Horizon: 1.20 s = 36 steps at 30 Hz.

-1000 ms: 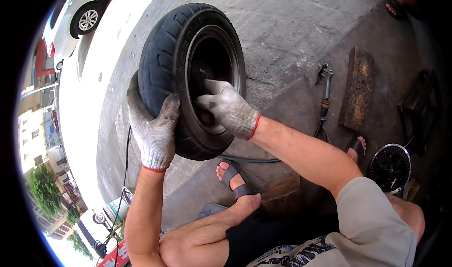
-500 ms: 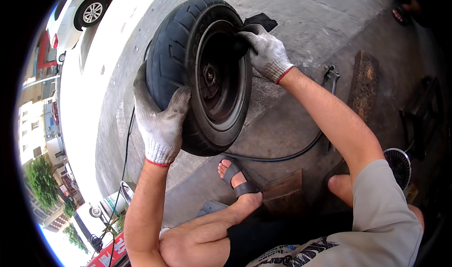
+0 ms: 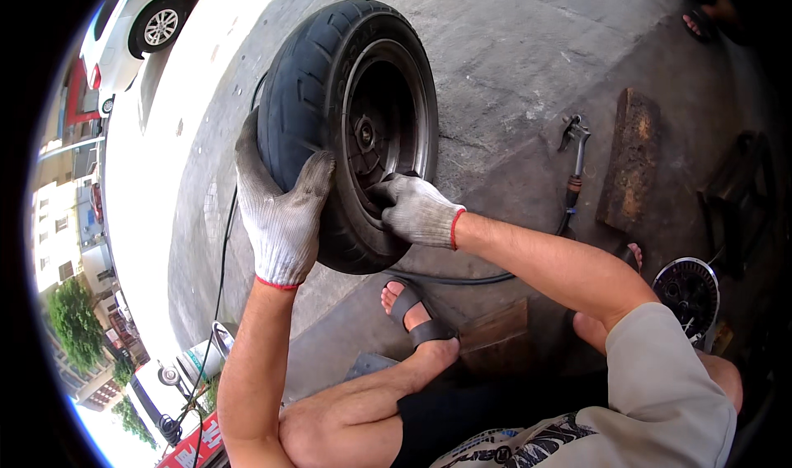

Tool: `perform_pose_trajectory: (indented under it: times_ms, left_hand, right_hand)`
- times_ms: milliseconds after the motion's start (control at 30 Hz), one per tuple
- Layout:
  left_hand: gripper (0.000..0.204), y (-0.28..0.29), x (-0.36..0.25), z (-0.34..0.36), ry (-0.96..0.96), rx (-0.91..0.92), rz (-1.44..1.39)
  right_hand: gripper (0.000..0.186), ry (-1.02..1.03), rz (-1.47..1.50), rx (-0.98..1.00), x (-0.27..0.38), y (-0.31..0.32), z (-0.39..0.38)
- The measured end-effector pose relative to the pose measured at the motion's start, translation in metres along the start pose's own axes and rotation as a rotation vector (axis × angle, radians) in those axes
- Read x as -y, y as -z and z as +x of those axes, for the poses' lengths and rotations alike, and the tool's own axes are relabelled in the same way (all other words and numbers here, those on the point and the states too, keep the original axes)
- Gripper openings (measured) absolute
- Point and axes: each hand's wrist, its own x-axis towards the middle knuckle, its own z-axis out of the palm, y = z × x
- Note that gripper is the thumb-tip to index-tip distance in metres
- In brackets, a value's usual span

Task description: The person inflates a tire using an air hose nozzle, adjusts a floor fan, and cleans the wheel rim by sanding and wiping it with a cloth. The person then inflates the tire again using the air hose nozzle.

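A black-tyred wheel [image 3: 289, 105] stands upright and slightly tilted in front of me, its dark, dirty metal rim facing right. My left hand [image 3: 285, 208], in a white knit glove with grey-stained fingers, grips the tread low on the left side, thumb towards me. My right hand [image 3: 419, 210], gloved the same way, reaches into the lower right of the rim. Its fingers are bent against the inner rim wall. A small dark patch shows at the fingers, but what they hold is mostly hidden.
An air tool [image 3: 575, 158] with a black hose [image 3: 470, 280] lies on the concrete to the right, beside a worn wooden block [image 3: 631, 158]. A round black part [image 3: 687, 295] lies near my right knee. A white car [image 3: 153, 14] stands far left; another person's sandalled foot [image 3: 697, 24] shows far right.
My right hand has moved down from the upper right of the rim to its lower inside edge. The black cloth seen behind that hand no longer shows. My left hand stays put.
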Motion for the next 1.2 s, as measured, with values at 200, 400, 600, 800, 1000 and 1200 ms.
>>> perform_pose_trajectory:
  times_ms: [200,400,600,800,1000,1200]
  left_hand:
    - [0.086,0.001,-0.009,-0.005,0.04,0.015,-0.119]
    - [0.086,0.0,-0.008,-0.004,0.007,0.0,-0.035]
    - [0.086,-0.001,-0.006,-0.003,-0.001,-0.006,-0.044]
    - [0.085,-0.005,-0.009,0.003,0.015,-0.003,-0.065]
    - [0.085,-0.002,-0.008,0.011,-0.005,0.016,0.009]
    - [0.084,-0.001,-0.015,0.004,0.031,0.022,-0.01]
  right_hand:
    - [0.011,-0.286,1.272,-0.036,0.089,0.061,0.01]
    - [0.052,0.318,-0.117,-0.097,-0.041,-0.005,-0.018]
    - [0.056,0.271,-0.807,-0.194,-0.055,0.093,0.068]
    - [0.036,0.323,-0.891,-0.156,-0.085,0.1,0.086]
    - [0.05,0.2,-0.221,-0.172,-0.069,0.004,0.008]
    - [0.037,-0.049,-0.297,-0.045,-0.098,0.082,-0.05]
